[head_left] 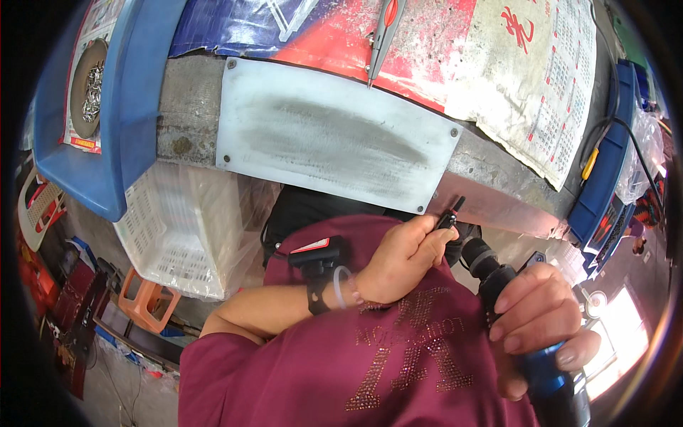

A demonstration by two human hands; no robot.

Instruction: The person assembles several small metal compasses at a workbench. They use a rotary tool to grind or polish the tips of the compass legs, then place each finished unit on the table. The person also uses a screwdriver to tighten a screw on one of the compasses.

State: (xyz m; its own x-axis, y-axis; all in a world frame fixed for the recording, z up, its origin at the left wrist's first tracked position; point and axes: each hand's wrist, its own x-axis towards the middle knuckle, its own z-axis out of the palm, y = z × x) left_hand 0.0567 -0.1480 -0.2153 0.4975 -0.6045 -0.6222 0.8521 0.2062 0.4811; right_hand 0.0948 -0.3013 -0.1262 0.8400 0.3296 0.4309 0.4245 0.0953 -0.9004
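My left hand is closed on a small dark piece, held by its lower end in front of my body near the bench edge. A slim dark tip sticks up from it; its kind I cannot make out. My right hand is wrapped round a black and blue cylindrical power screwdriver. The tool's black nose points up and left toward the small piece, with a gap between them. A white plate, smudged grey and screwed at its corners, lies along the bench edge just beyond my left hand.
Grey and red pliers lie on printed sheets beyond the plate. At left, a blue bin stands beside a round dish of small metal parts. Below are a white basket and an orange stool. A blue tray is at right.
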